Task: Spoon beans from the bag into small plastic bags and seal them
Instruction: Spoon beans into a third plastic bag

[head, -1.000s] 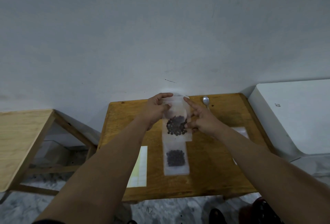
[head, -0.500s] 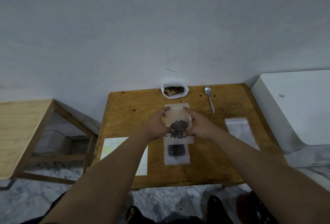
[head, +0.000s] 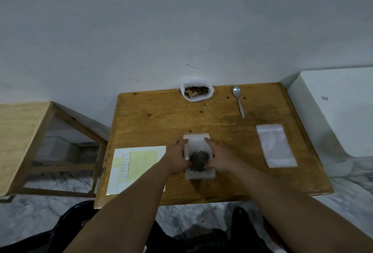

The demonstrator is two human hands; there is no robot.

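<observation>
The person is wearing loose black fabric trousers and a dark rounded shoe — both forearms are showing bare.

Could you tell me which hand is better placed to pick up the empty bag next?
Likely the right hand: the empty bag lies to its right, with the spoon farther back on that side. The left hand is across the filled bag, beside the paper.

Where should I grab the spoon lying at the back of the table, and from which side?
Grip the spoon by its thin handle, near the end pointing toward you. It lies flat, bowl toward the wall, so come from the near side with the right hand, now holding the small bag, and pinch the handle's edges.
</observation>
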